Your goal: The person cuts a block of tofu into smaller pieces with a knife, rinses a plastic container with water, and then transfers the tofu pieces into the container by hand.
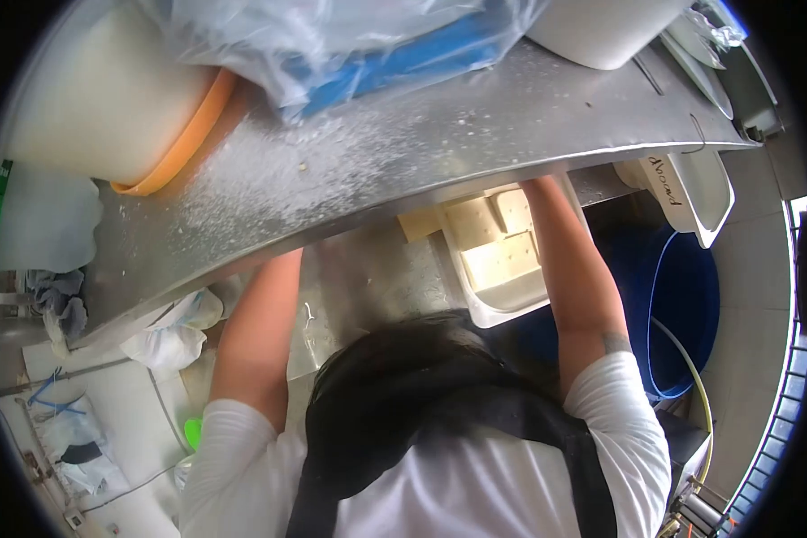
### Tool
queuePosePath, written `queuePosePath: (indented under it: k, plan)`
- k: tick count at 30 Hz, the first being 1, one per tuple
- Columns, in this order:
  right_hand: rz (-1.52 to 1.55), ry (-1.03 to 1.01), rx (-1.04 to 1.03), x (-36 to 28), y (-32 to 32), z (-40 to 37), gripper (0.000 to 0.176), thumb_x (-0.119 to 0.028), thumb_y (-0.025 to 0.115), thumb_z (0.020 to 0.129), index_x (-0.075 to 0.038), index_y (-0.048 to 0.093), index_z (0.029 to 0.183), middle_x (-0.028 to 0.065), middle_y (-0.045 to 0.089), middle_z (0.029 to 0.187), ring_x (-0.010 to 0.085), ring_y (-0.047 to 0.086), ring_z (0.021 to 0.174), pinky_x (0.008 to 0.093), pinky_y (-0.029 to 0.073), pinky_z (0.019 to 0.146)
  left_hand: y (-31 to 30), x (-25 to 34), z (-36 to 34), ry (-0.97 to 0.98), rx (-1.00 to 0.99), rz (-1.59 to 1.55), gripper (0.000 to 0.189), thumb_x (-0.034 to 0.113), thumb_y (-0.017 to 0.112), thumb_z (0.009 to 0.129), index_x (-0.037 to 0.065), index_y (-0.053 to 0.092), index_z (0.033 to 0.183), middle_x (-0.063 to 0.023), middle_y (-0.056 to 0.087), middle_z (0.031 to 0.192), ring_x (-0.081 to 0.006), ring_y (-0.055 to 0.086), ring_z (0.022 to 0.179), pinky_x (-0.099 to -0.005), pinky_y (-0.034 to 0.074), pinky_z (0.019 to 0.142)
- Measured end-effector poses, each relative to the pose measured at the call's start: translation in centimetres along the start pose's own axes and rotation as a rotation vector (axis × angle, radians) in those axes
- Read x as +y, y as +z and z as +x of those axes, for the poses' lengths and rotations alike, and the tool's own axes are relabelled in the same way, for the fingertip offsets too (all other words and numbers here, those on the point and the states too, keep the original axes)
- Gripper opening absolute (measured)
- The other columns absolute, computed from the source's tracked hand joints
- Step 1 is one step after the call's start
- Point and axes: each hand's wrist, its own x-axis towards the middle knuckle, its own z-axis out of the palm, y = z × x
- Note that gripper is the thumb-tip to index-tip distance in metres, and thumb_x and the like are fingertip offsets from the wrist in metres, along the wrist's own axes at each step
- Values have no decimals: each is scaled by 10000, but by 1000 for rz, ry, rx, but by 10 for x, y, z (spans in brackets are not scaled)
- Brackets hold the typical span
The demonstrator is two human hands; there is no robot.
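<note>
Both my arms reach under the steel worktable (475, 152), whose front edge hides my hands. My left forearm (264, 314) goes under the edge at the middle left. Over on the right, my right forearm (574, 260) passes across a white plastic tub (511, 307), its wrist at the table edge beside the tub's contents. Inside the tub lie several pale yellow slabs (498, 262) with small dots on their surface. Another yellowish piece (419, 224) shows just left of the tub. How the hands touch the tub is hidden.
White powder (278, 170) is scattered over the worktable. On it stand a large tub with an orange rim (193, 134), a plastic-wrapped blue item (394, 76) and a white container (610, 31). A blue barrel (690, 305) and a labelled white bin (704, 184) are at right.
</note>
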Motion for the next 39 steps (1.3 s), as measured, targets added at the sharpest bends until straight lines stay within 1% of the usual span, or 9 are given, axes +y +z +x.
queuePosePath:
  k: [4, 10, 14, 18, 21, 25, 30, 36, 39]
  plan:
    - [52, -150, 77, -59, -12, -80, 278, -2, 683, 928, 23, 645, 1202, 277, 701, 1138, 485, 673, 1051, 486, 552, 870, -14, 15, -11, 16, -141, -26, 685, 374, 782, 926, 67, 533, 1486, -213, 609, 1450, -410, 589, 1336, -482, 466, 1118]
    - [396, -3, -64, -127, -22, -182, 256, -6, 677, 964, 15, 684, 1219, 194, 723, 1078, 290, 731, 870, 377, 597, 795, -40, 59, -65, 4, -444, -144, 821, 399, 835, 883, 74, 470, 1543, -200, 574, 1504, -414, 569, 1358, -483, 457, 1133]
    - [399, -52, -92, -143, -6, -203, 266, -25, 692, 948, 12, 677, 1211, 214, 715, 1110, 327, 727, 862, 400, 591, 792, -30, 52, -91, -31, -385, -256, 712, 249, 927, 796, 17, 545, 1349, -187, 666, 1301, -335, 649, 1225, -441, 523, 1026]
    - [403, 2, -311, -170, 7, -199, 514, -164, 762, 935, 4, 584, 1388, 253, 661, 1286, 391, 677, 1131, 442, 552, 975, -41, 74, -104, -90, -662, -557, 646, 203, 907, 836, 5, 546, 1333, -103, 661, 1233, -185, 626, 1163, -366, 539, 965]
    - [433, 3, -401, -187, 4, -197, 683, -251, 798, 920, 4, 509, 1483, 271, 603, 1400, 425, 589, 1302, 459, 497, 1088, -48, 114, -119, -41, -739, -1328, 502, 339, 756, 1016, 13, 576, 1352, -67, 631, 1295, -160, 581, 1222, -324, 501, 993]
    - [596, 176, -448, -187, -24, -201, 707, -274, 807, 930, 21, 503, 1496, 251, 622, 1397, 373, 599, 1318, 424, 480, 1108, -52, 150, -121, 39, -632, -1287, 584, 576, 526, 1093, 32, 641, 1274, -4, 660, 1082, -104, 585, 995, -276, 496, 879]
    - [1107, 615, -359, -168, -62, -225, 618, -187, 782, 957, 24, 542, 1486, 151, 641, 1390, 232, 587, 1300, 377, 458, 1103, -30, 158, -130, 0, -689, -810, 345, 346, 651, 1048, 18, 722, 970, -36, 705, 823, -146, 585, 710, -350, 493, 663]
    - [921, 672, 178, -68, -122, -209, 484, -176, 740, 984, -13, 602, 1418, 73, 742, 1152, 151, 705, 977, 308, 562, 815, -10, 111, -121, 252, -516, -361, 292, 321, 716, 1014, 34, 683, 973, -78, 673, 766, -183, 630, 692, -368, 514, 655]
    - [778, 679, 233, 4, -126, -180, 476, -238, 741, 978, -34, 629, 1393, 48, 754, 1114, 158, 714, 909, 335, 563, 720, 1, 86, -84, 2, -179, -382, 318, 335, 712, 1004, 20, 699, 1043, -164, 707, 885, -300, 675, 823, -421, 537, 763]
